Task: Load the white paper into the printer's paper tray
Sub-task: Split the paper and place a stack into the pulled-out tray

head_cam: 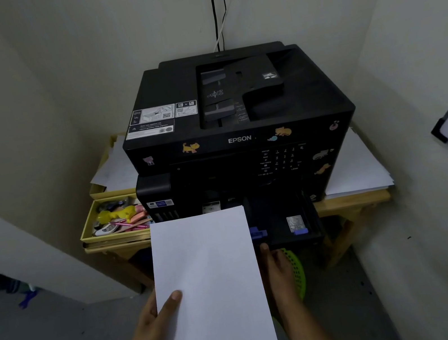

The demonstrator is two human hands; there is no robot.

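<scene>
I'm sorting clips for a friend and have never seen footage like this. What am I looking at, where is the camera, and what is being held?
The single picture comes from a camera worn on a person's head, looking down at their own hands. The left hand holds white paper by its edge; the right hand is at its other side, below the pulled-out paper tray. The black Epson printer sits on a wooden table, with a yellow box of stationery beside it and loose sheets on the other side.
</scene>
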